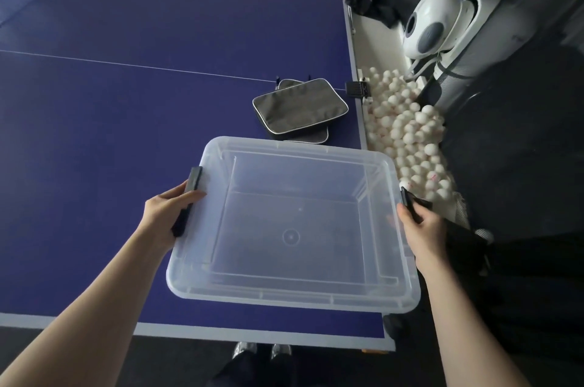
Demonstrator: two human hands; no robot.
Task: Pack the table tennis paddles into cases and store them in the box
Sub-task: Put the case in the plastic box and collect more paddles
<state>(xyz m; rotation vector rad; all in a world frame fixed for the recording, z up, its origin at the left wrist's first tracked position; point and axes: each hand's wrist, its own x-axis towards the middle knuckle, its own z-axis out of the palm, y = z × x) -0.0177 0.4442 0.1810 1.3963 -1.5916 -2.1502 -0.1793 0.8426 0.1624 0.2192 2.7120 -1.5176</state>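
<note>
The left hand (164, 216) gripped the black side latch of the clear plastic box (284, 288). The right hand (422, 228) gripped the latch on the other side. The box was between the hands, over the blue bench (126, 102). Two dark grey zipped cases (300, 108) lay stacked just beyond the box.

I see a dim room. A blue bench (126, 102) with white lines stretches ahead. Beyond the right hand (422, 228), a heap of white balls (407, 130) fills a net beside a white ball machine (433, 26). The floor (94, 352) is dark.
</note>
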